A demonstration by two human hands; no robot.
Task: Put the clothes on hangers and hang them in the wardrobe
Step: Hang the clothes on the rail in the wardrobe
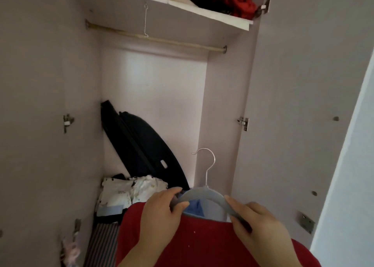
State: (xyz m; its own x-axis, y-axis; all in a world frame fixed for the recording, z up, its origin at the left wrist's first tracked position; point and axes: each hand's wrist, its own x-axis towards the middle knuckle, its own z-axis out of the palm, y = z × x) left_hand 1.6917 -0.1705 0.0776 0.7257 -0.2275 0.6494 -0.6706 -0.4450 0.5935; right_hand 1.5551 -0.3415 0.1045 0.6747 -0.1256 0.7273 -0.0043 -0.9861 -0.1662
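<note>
A red garment (202,244) hangs on a grey hanger (204,194) with a silver hook (206,161), low in front of the open wardrobe. My left hand (159,212) grips the hanger's left shoulder. My right hand (257,224) pinches its right shoulder. A bit of blue cloth (195,207) shows inside the red collar. The wooden rail (157,39) crosses the wardrobe high above, bare except for a thin wire hook (146,21).
The top shelf (182,5) holds piled red, black and cream clothes. A black padded board (141,145) leans in the left corner. Folded printed clothes (129,191) and striped fabric (103,244) lie on the wardrobe floor. Both doors stand open; the right door (303,104) is close by.
</note>
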